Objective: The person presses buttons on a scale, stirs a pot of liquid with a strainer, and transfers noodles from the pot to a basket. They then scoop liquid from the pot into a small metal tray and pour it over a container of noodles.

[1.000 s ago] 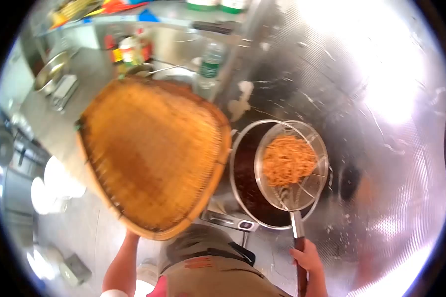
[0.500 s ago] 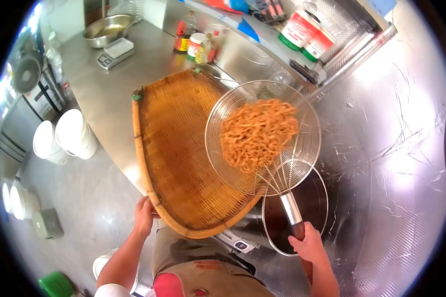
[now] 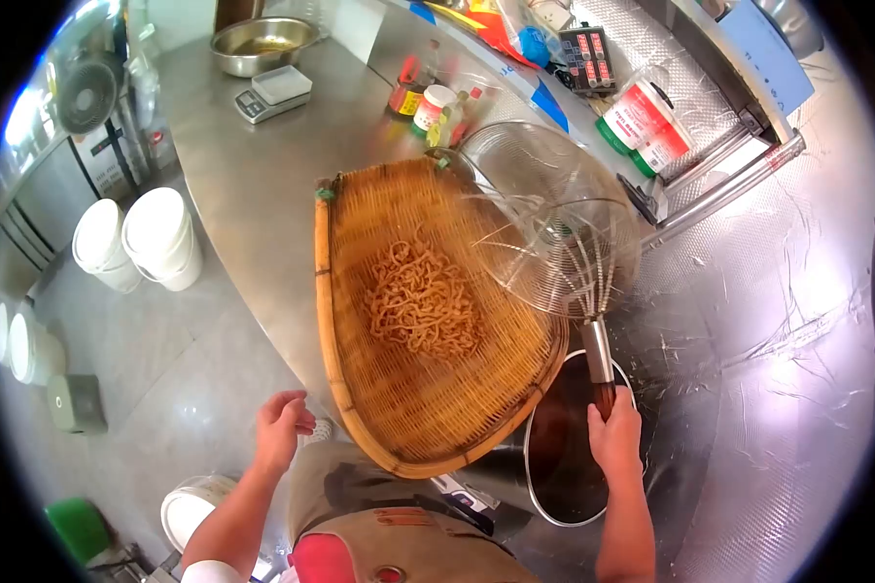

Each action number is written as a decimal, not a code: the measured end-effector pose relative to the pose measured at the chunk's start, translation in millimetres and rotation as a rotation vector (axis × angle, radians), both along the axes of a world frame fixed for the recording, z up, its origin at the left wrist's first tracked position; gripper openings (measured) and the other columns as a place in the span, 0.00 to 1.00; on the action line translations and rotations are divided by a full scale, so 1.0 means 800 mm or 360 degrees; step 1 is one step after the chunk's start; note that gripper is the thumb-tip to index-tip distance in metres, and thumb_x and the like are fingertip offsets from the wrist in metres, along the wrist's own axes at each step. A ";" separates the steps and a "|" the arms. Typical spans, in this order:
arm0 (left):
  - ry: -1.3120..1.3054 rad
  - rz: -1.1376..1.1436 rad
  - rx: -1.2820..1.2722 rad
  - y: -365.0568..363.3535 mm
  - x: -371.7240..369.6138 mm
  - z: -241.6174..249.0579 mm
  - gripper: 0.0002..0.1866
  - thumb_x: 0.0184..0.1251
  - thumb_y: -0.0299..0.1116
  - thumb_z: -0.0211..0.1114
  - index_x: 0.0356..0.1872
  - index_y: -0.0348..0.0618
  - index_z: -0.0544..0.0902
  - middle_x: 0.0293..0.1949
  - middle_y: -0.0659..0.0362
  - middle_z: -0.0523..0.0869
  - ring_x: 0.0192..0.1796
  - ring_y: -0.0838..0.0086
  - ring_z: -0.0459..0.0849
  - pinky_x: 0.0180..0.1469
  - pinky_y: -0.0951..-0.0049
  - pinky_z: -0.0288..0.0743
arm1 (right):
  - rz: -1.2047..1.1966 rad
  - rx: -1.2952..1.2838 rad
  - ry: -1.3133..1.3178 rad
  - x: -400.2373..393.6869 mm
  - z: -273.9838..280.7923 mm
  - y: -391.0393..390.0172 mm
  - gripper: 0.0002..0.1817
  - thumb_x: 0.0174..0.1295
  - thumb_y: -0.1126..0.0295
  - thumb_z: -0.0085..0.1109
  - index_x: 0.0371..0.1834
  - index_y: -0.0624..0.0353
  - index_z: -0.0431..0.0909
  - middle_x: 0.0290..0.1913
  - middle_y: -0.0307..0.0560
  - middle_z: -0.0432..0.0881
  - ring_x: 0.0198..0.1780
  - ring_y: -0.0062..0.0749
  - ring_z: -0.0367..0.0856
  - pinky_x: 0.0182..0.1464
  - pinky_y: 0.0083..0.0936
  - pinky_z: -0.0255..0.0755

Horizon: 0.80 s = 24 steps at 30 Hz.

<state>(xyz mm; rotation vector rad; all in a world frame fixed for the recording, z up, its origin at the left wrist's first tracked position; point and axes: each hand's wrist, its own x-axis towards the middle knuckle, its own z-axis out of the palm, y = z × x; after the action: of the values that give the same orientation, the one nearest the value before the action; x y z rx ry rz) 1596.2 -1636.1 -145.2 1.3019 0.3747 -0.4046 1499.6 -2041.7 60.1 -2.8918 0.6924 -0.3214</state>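
The strainer [image 3: 554, 228] is blurred, overlapping the right edge of the basket [image 3: 496, 389]; its long handle, gripped in the right hand [image 3: 615, 428], points toward the wearer. Curly, brown-orange noodles [image 3: 423, 301] are heaped mid-basket. The left hand [image 3: 280, 428] is empty, loosely curled beside the basket's left edge.

"Counter [image 3: 233, 185]?"
"Metal, one, beyond the left hand [image 3: 282, 428]. Bears: steel bowl [image 3: 262, 49] (farthest from that hand), scale [image 3: 274, 94], bottles [image 3: 408, 92], jar [image 3: 432, 109]."
"Floor [image 3: 185, 360]?"
"Grey, one. Bears: white buckets [image 3: 160, 238], left of the same hand."
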 end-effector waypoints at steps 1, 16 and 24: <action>-0.0009 0.0000 0.0000 -0.001 0.001 0.004 0.17 0.68 0.36 0.53 0.49 0.31 0.77 0.27 0.56 0.81 0.30 0.73 0.81 0.35 0.72 0.77 | -0.0054 0.0056 0.0000 -0.003 0.000 0.004 0.16 0.57 0.73 0.63 0.44 0.64 0.69 0.34 0.65 0.81 0.38 0.63 0.80 0.40 0.45 0.74; -0.0352 0.0242 -0.0024 -0.095 -0.002 0.069 0.24 0.68 0.31 0.55 0.64 0.34 0.66 0.54 0.56 0.75 0.55 0.72 0.74 0.58 0.71 0.69 | -0.0758 0.2422 -0.0226 -0.185 -0.029 0.042 0.08 0.55 0.77 0.60 0.36 0.66 0.73 0.25 0.47 0.78 0.22 0.33 0.78 0.26 0.29 0.74; -0.0252 0.0259 0.0072 -0.106 -0.011 -0.009 0.30 0.62 0.26 0.55 0.68 0.39 0.62 0.61 0.56 0.70 0.61 0.69 0.70 0.64 0.70 0.63 | -0.1292 0.1935 -0.0626 -0.307 -0.042 -0.032 0.13 0.53 0.79 0.58 0.43 0.65 0.74 0.32 0.50 0.80 0.24 0.34 0.79 0.26 0.33 0.79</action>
<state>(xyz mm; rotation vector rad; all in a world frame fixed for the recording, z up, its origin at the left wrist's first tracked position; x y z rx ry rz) 1587.6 -1720.7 -152.1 1.3273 0.3550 -0.1554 1253.8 -2067.4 26.6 -1.2932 1.3245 -0.3503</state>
